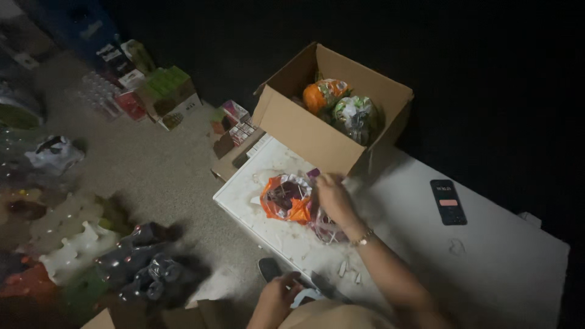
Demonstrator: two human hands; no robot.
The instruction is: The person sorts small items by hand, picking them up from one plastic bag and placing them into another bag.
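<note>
My right hand [332,196] rests on the white table [487,262], fingers curled down onto a crumpled clear bag [326,228] that lies under and just below my palm. Whether the fingers pinch the plastic or only press on it, I cannot tell. Just to the left of that hand, touching it, sits an orange bag [285,198], open at the top, with something dark inside. A thin bracelet [362,239] circles my right wrist.

My left hand [279,297] is low, close to my body and off the table's near edge, fingers bent around a small pale thing that I cannot make out. Bits of white scrap [348,271] lie on the table between the two hands.

Beyond my right hand stands an open cardboard box [304,131], touching the table's far edge, holding an orange bundle [324,94] and a greenish one [356,117] side by side. Well to the right of my right hand lies a dark phone [448,201], its screen lit.

Left of the table, on the carpet, are dark bottles [143,262] in shrink wrap and more boxes [167,97] farther off.
</note>
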